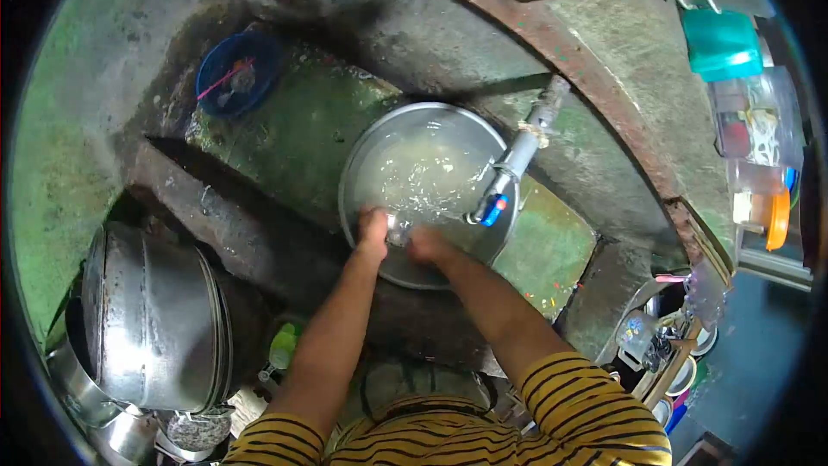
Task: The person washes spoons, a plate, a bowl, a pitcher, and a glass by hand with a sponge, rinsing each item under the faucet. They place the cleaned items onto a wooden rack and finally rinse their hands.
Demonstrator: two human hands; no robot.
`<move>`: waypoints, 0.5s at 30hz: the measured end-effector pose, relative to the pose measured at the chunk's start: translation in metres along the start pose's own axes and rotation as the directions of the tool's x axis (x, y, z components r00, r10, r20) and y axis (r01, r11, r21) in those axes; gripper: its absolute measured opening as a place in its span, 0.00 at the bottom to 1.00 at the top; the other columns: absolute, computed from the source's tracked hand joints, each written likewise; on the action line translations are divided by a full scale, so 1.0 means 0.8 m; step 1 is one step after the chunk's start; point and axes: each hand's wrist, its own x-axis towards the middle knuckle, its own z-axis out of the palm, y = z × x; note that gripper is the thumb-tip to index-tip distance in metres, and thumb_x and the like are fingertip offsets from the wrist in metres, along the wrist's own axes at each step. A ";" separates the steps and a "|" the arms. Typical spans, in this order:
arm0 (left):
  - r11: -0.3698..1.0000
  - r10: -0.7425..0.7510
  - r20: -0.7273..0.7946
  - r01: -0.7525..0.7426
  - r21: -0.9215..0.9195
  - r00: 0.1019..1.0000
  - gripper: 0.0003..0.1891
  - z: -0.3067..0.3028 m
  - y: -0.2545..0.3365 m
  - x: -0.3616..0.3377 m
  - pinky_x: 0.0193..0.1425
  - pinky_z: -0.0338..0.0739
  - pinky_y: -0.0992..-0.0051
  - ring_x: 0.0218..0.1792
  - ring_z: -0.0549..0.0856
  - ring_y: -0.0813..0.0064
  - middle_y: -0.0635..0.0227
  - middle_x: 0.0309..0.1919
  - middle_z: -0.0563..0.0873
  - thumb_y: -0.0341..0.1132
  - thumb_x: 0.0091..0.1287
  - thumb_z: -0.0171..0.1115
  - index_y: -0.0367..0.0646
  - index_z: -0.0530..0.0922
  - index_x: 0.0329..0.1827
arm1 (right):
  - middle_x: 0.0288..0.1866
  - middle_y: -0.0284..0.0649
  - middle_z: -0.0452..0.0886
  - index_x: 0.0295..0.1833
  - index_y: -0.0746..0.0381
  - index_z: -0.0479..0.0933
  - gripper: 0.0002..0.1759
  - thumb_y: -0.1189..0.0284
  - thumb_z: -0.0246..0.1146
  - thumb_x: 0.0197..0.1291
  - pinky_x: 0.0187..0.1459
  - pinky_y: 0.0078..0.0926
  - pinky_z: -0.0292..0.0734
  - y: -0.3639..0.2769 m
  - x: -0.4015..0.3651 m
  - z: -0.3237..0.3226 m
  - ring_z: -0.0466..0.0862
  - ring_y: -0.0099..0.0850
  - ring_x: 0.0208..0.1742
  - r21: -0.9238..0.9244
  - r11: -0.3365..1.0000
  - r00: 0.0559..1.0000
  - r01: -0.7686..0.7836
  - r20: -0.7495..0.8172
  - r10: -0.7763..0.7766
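Note:
A large round metal basin (347, 177) stands on the green floor of the wash area, filled with cloudy, rippling water (423, 173). Both of my hands reach into its near side. My left hand (373, 226) is at the near-left rim, its fingers curled beside a small shiny, clear-looking thing (397, 231) whose kind I cannot make out. Close to it on the right, my right hand (423, 244) is partly under the water and its fingers are hidden. Over the basin's right side hangs a grey pipe tap (516, 158) with a blue handle (494, 210).
A blue tub (207, 78) with a pink stick sits at the back left. Large metal pots (155, 319) stand at the left. A low concrete wall (604, 86) curves behind the basin. Dishes and cutlery (664, 336) crowd a rack at the right, below plastic containers (759, 121).

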 end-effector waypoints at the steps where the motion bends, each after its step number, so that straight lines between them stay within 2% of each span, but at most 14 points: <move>1: 1.000 0.006 0.007 -0.006 0.005 1.000 0.17 0.003 0.010 -0.004 0.51 0.76 0.64 0.47 0.82 0.66 0.61 0.45 0.83 0.33 0.64 0.57 0.38 0.77 0.55 | 0.55 0.58 0.80 0.62 0.65 0.72 0.28 0.59 0.60 0.61 0.57 0.42 0.76 -0.001 -0.012 -0.006 0.82 0.50 0.56 0.254 0.967 0.984 0.009 -0.174 0.037; 2: 0.998 0.053 0.127 -0.048 -0.040 0.990 0.18 -0.002 0.007 0.002 0.50 0.77 0.65 0.46 0.82 0.67 0.62 0.46 0.83 0.34 0.64 0.60 0.38 0.76 0.55 | 0.51 0.57 0.83 0.56 0.68 0.77 0.24 0.60 0.61 0.62 0.56 0.45 0.76 -0.007 -0.029 -0.015 0.82 0.54 0.53 0.487 0.871 0.940 0.065 -0.323 0.110; 3: 0.992 0.105 0.237 -0.085 -0.092 0.966 0.19 -0.006 0.004 0.004 0.49 0.78 0.65 0.46 0.82 0.68 0.63 0.46 0.83 0.36 0.65 0.64 0.37 0.76 0.55 | 0.52 0.57 0.83 0.58 0.67 0.76 0.21 0.65 0.60 0.64 0.57 0.44 0.75 -0.024 -0.065 -0.051 0.81 0.54 0.56 0.586 0.805 0.952 -0.091 -0.187 0.244; 4: 0.992 0.109 0.234 -0.090 -0.093 0.966 0.19 -0.003 0.014 -0.014 0.49 0.78 0.65 0.46 0.82 0.68 0.63 0.46 0.83 0.36 0.65 0.64 0.37 0.76 0.55 | 0.52 0.57 0.83 0.58 0.67 0.76 0.21 0.65 0.60 0.64 0.57 0.44 0.75 -0.020 -0.069 -0.050 0.81 0.54 0.56 0.585 0.806 0.952 -0.085 -0.190 0.239; 5: 0.997 0.060 0.391 -0.040 -0.061 0.918 0.19 0.009 0.033 -0.049 0.49 0.78 0.66 0.45 0.83 0.69 0.64 0.46 0.83 0.37 0.64 0.67 0.37 0.76 0.55 | 0.42 0.49 0.81 0.53 0.65 0.75 0.14 0.69 0.57 0.66 0.43 0.37 0.75 -0.014 -0.073 -0.046 0.81 0.41 0.43 0.848 0.529 0.966 0.029 -0.160 0.203; 6: 1.000 0.000 0.539 0.009 -0.014 0.842 0.21 0.020 0.047 -0.081 0.49 0.79 0.67 0.44 0.83 0.71 0.65 0.46 0.83 0.38 0.64 0.69 0.38 0.76 0.55 | 0.31 0.41 0.80 0.47 0.64 0.74 0.07 0.74 0.55 0.67 0.29 0.30 0.75 -0.010 -0.079 -0.041 0.81 0.28 0.31 0.980 0.158 0.977 0.118 -0.143 0.161; 7: 0.998 -0.028 0.708 -0.025 0.065 0.706 0.21 0.032 0.058 -0.097 0.47 0.81 0.70 0.42 0.84 0.73 0.65 0.45 0.83 0.37 0.64 0.71 0.40 0.76 0.57 | 0.30 0.37 0.77 0.46 0.63 0.73 0.05 0.75 0.55 0.68 0.25 0.26 0.71 -0.014 -0.096 -0.053 0.77 0.24 0.28 0.974 0.168 0.972 0.153 -0.179 0.151; 8: 0.994 0.086 0.668 -0.109 -0.008 0.739 0.16 0.046 0.050 -0.106 0.38 0.82 0.75 0.38 0.85 0.77 0.68 0.43 0.85 0.32 0.70 0.63 0.43 0.76 0.59 | 0.28 0.34 0.74 0.44 0.63 0.71 0.03 0.76 0.55 0.68 0.22 0.22 0.67 -0.017 -0.112 -0.067 0.73 0.20 0.24 0.965 0.180 0.965 0.191 -0.218 0.144; 9: 0.994 0.097 0.674 -0.104 -0.031 0.732 0.15 0.053 0.050 -0.107 0.35 0.81 0.76 0.36 0.85 0.78 0.67 0.43 0.85 0.33 0.70 0.62 0.43 0.77 0.58 | 0.30 0.36 0.77 0.46 0.65 0.72 0.04 0.77 0.54 0.69 0.23 0.23 0.70 -0.012 -0.121 -0.071 0.76 0.22 0.24 0.943 0.298 0.965 0.144 -0.201 0.170; 11: 0.989 0.104 0.689 -0.150 0.008 0.717 0.13 0.067 0.059 -0.113 0.27 0.78 0.76 0.29 0.84 0.78 0.65 0.43 0.87 0.32 0.71 0.60 0.41 0.79 0.57 | 0.30 0.36 0.78 0.46 0.65 0.72 0.05 0.77 0.53 0.70 0.23 0.22 0.71 -0.019 -0.156 -0.084 0.77 0.22 0.24 0.922 0.303 0.932 0.240 -0.307 0.194; 12: 0.992 0.102 0.586 -0.122 -0.005 0.804 0.11 0.085 0.059 -0.124 0.22 0.75 0.77 0.25 0.82 0.77 0.64 0.41 0.87 0.32 0.72 0.58 0.39 0.78 0.53 | 0.31 0.37 0.79 0.46 0.65 0.72 0.05 0.77 0.51 0.71 0.24 0.21 0.73 -0.022 -0.171 -0.088 0.78 0.21 0.25 0.890 0.317 0.892 0.328 -0.402 0.206; 13: 0.993 0.117 0.545 -0.089 -0.078 0.830 0.09 0.097 0.065 -0.131 0.22 0.75 0.76 0.26 0.82 0.76 0.63 0.39 0.86 0.32 0.73 0.58 0.39 0.78 0.50 | 0.33 0.36 0.81 0.48 0.64 0.73 0.06 0.73 0.53 0.73 0.26 0.20 0.74 -0.017 -0.181 -0.080 0.79 0.21 0.26 0.885 0.257 0.885 0.388 -0.436 0.165; 14: 0.987 0.126 0.503 -0.058 -0.149 0.855 0.08 0.109 0.073 -0.138 0.23 0.76 0.76 0.26 0.82 0.75 0.63 0.38 0.86 0.33 0.73 0.57 0.38 0.78 0.47 | 0.33 0.36 0.81 0.48 0.64 0.73 0.06 0.73 0.53 0.73 0.26 0.20 0.74 -0.017 -0.194 -0.077 0.79 0.21 0.26 0.883 0.257 0.879 0.393 -0.443 0.176; 15: 0.964 0.113 0.440 0.008 -0.265 0.891 0.08 0.118 0.080 -0.147 0.24 0.78 0.73 0.27 0.83 0.73 0.61 0.35 0.84 0.35 0.74 0.57 0.38 0.76 0.42 | 0.33 0.35 0.81 0.49 0.63 0.73 0.08 0.69 0.53 0.74 0.26 0.20 0.74 -0.017 -0.206 -0.074 0.79 0.20 0.26 0.929 0.198 0.919 0.313 -0.349 0.185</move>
